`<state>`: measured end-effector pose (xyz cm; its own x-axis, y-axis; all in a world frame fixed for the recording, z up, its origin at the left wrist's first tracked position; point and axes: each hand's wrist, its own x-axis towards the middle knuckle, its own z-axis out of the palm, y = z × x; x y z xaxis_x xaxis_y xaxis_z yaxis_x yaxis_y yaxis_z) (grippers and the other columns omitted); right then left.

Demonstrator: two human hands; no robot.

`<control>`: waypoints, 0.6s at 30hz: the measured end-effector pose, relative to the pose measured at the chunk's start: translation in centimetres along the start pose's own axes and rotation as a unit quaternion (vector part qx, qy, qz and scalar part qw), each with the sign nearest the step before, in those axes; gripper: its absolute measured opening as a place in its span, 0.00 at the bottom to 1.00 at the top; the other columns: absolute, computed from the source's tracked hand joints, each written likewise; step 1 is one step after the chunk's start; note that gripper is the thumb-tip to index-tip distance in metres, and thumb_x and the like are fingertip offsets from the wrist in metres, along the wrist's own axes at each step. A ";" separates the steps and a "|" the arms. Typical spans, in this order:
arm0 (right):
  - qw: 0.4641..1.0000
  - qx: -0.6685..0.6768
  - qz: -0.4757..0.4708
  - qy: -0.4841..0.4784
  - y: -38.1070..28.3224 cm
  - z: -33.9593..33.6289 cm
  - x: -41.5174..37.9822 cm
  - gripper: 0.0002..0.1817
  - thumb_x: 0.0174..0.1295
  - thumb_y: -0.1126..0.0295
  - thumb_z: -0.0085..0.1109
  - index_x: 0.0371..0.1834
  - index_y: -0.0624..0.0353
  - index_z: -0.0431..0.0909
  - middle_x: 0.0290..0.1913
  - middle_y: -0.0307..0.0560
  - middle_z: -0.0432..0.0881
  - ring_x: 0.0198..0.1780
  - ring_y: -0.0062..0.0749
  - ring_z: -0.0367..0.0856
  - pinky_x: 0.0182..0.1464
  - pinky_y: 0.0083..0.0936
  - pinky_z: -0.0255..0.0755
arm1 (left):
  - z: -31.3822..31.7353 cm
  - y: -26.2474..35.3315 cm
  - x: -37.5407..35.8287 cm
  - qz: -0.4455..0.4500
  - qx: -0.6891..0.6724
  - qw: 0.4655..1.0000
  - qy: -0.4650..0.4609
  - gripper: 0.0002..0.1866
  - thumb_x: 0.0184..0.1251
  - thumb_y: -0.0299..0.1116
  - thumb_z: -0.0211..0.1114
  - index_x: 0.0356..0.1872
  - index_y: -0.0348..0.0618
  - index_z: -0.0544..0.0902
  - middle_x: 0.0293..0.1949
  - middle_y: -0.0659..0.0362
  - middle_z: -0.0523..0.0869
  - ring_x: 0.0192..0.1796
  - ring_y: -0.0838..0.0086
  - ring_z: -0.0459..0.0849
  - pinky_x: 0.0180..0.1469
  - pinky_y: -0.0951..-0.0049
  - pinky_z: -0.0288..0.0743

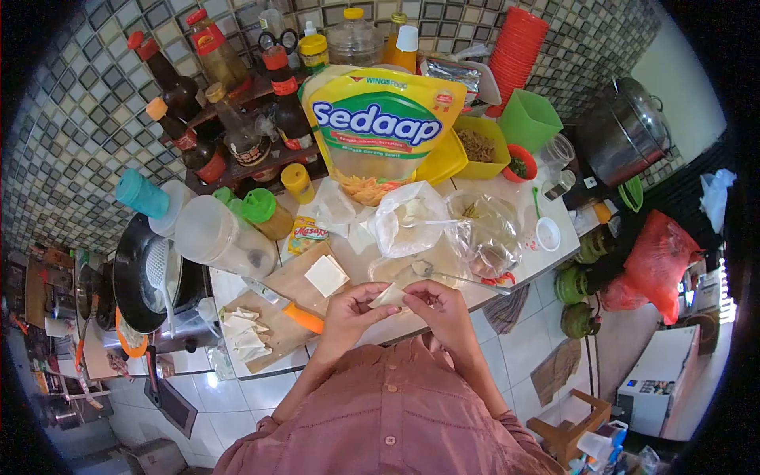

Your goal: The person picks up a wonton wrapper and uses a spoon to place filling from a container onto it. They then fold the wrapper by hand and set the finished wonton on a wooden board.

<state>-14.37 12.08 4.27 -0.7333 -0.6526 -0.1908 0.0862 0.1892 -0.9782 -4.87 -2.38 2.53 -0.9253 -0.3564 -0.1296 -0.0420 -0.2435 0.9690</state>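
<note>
Close to the front edge of the counter, my left hand (350, 311) and my right hand (440, 307) pinch a folded wonton wrapper (388, 296) between their fingertips. Left of them, a stack of square wonton wrappers (326, 275) lies on a wooden cutting board (286, 286). A knife with an orange handle (303, 318) rests across the board beside my left hand. Several folded wrappers (247, 332) are spread over the board's left end. Just beyond my right hand, a metal spoon (455, 276) lies on a clear plastic sheet. Whether the held wrapper has filling inside is hidden.
A Sedaap pouch (376, 119) stands behind a white plastic bag (412, 218) and a clear bag (484, 237). Sauce bottles (170, 71) line the back left. On the left is a black wok (131, 273); a large steel pot (625, 131) stands at right.
</note>
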 end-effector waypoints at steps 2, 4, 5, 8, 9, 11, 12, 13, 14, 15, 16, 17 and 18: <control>1.000 0.010 0.028 0.003 -0.2 -0.2 0.0 0.09 0.57 0.72 0.59 0.38 0.66 0.77 0.31 0.41 0.80 0.31 0.18 0.75 0.36 0.16 0.69 | 0.1 0.7 -0.2 -0.043 -0.073 0.996 -0.011 0.16 0.55 0.19 0.63 0.47 0.31 0.76 0.41 0.55 0.82 0.39 0.77 0.82 0.44 0.81 0.76; 1.000 0.016 0.010 0.003 -0.2 -0.2 0.0 0.09 0.58 0.72 0.58 0.39 0.65 0.77 0.31 0.41 0.79 0.31 0.18 0.74 0.36 0.16 0.69 | -0.2 0.7 -0.2 -0.051 -0.070 0.996 -0.012 0.15 0.56 0.19 0.63 0.47 0.31 0.76 0.41 0.54 0.82 0.40 0.76 0.82 0.45 0.80 0.75; 1.000 0.016 0.009 0.002 -0.1 -0.1 0.0 0.09 0.58 0.72 0.58 0.39 0.65 0.77 0.31 0.41 0.79 0.31 0.18 0.74 0.36 0.16 0.69 | -0.3 0.7 -0.3 -0.060 -0.067 0.996 -0.014 0.15 0.57 0.20 0.62 0.47 0.30 0.76 0.41 0.54 0.82 0.41 0.76 0.82 0.46 0.80 0.75; 1.000 0.017 0.003 0.008 0.1 -0.1 0.0 0.09 0.58 0.72 0.58 0.39 0.65 0.77 0.30 0.40 0.79 0.32 0.17 0.74 0.36 0.16 0.68 | -0.2 0.6 -0.4 -0.043 -0.056 0.997 0.001 0.14 0.58 0.20 0.61 0.45 0.29 0.76 0.40 0.52 0.83 0.42 0.73 0.82 0.46 0.79 0.75; 0.999 0.032 0.028 0.009 0.0 -0.1 0.0 0.09 0.58 0.72 0.58 0.39 0.66 0.77 0.30 0.40 0.79 0.33 0.17 0.73 0.36 0.16 0.67 | -0.2 0.5 -0.4 -0.042 -0.056 0.998 0.001 0.14 0.58 0.20 0.61 0.45 0.29 0.76 0.40 0.52 0.83 0.42 0.73 0.82 0.46 0.79 0.75; 0.998 0.046 0.049 0.011 0.1 -0.1 -0.1 0.09 0.58 0.72 0.58 0.39 0.66 0.77 0.31 0.41 0.79 0.34 0.17 0.73 0.36 0.15 0.67 | -0.1 0.4 -0.4 -0.031 -0.040 0.999 0.005 0.13 0.58 0.20 0.61 0.45 0.27 0.76 0.38 0.51 0.83 0.42 0.72 0.83 0.45 0.78 0.76; 0.999 0.039 0.021 0.012 0.5 0.0 0.0 0.10 0.58 0.72 0.58 0.39 0.66 0.77 0.31 0.41 0.79 0.33 0.16 0.73 0.34 0.15 0.67 | -0.1 0.2 -0.3 -0.028 -0.040 0.999 0.004 0.13 0.58 0.20 0.61 0.45 0.27 0.76 0.38 0.51 0.83 0.42 0.72 0.83 0.45 0.78 0.76; 0.999 0.032 -0.008 0.012 0.7 0.0 0.1 0.10 0.58 0.71 0.58 0.40 0.66 0.77 0.31 0.42 0.79 0.31 0.16 0.73 0.32 0.14 0.67 | 0.0 0.0 -0.3 -0.022 -0.054 0.998 0.009 0.13 0.58 0.20 0.61 0.45 0.27 0.76 0.38 0.52 0.83 0.41 0.71 0.83 0.45 0.78 0.76; 0.999 0.031 -0.013 0.013 0.7 0.0 0.1 0.10 0.58 0.71 0.58 0.40 0.66 0.77 0.31 0.42 0.79 0.31 0.16 0.73 0.32 0.14 0.67 | 0.1 -0.1 -0.3 -0.017 -0.068 0.997 0.015 0.12 0.59 0.20 0.60 0.44 0.26 0.77 0.38 0.52 0.83 0.40 0.71 0.83 0.45 0.78 0.76; 0.999 0.030 -0.024 0.016 0.7 0.1 0.1 0.11 0.58 0.71 0.58 0.40 0.66 0.76 0.30 0.42 0.79 0.29 0.16 0.72 0.29 0.13 0.66 | 0.1 -0.2 -0.2 -0.011 -0.068 0.998 0.013 0.12 0.59 0.20 0.60 0.44 0.26 0.77 0.38 0.52 0.83 0.40 0.71 0.83 0.45 0.78 0.76; 0.999 0.030 -0.034 0.019 0.7 0.1 0.1 0.11 0.58 0.70 0.59 0.40 0.67 0.76 0.30 0.42 0.78 0.27 0.15 0.71 0.27 0.12 0.66 | 0.1 -0.3 -0.2 -0.018 -0.065 0.998 0.017 0.12 0.59 0.20 0.60 0.44 0.26 0.77 0.37 0.52 0.83 0.40 0.71 0.83 0.45 0.78 0.76; 0.999 0.029 -0.037 0.019 0.7 0.1 0.0 0.11 0.58 0.70 0.59 0.40 0.67 0.76 0.30 0.42 0.78 0.27 0.15 0.71 0.27 0.12 0.66 | 0.1 -0.3 -0.1 -0.026 -0.063 0.997 0.020 0.12 0.59 0.20 0.60 0.44 0.26 0.77 0.37 0.52 0.83 0.40 0.72 0.83 0.45 0.78 0.76; 0.999 0.018 -0.021 0.016 0.7 0.0 0.0 0.11 0.58 0.70 0.59 0.40 0.67 0.76 0.30 0.42 0.78 0.26 0.15 0.71 0.25 0.11 0.65 | 0.2 -0.2 0.0 -0.025 -0.064 0.997 0.020 0.12 0.59 0.20 0.60 0.44 0.26 0.77 0.37 0.52 0.83 0.40 0.72 0.83 0.45 0.78 0.76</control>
<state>-14.28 12.22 3.54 -0.7580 -0.6354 -0.1476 0.0789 0.1353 -0.9877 -4.92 -2.19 2.33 -0.9075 -0.3761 -0.1872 -0.0364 -0.3736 0.9269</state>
